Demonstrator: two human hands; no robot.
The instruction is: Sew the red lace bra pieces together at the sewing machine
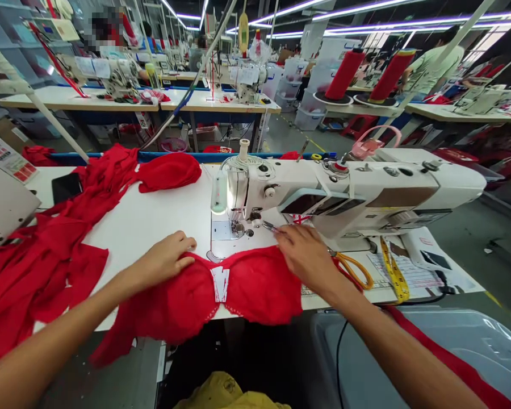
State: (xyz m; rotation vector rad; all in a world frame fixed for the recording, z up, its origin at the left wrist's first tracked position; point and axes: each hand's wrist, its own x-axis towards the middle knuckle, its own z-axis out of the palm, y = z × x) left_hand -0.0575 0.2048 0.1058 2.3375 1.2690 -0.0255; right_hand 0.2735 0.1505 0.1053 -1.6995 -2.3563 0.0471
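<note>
Ltg: bright, cool-wht, from o'head strip tubes (204, 14); ceiling btwn dk. Strong local glow at needle end of sewing mach. (409, 187). Under-table area (234, 346) v. dim. Sm. glare spots, grey plastic lid (451, 335). Wide-angle stretch at edges; far bkgd soft; pixelated patch (106, 25) upper L.

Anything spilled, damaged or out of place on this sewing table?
No spill or damage stands out. Slightly untidy: red fabric lies loosely heaped at left on the white table, whereas the red bra is spread between left hand and right hand.
</note>
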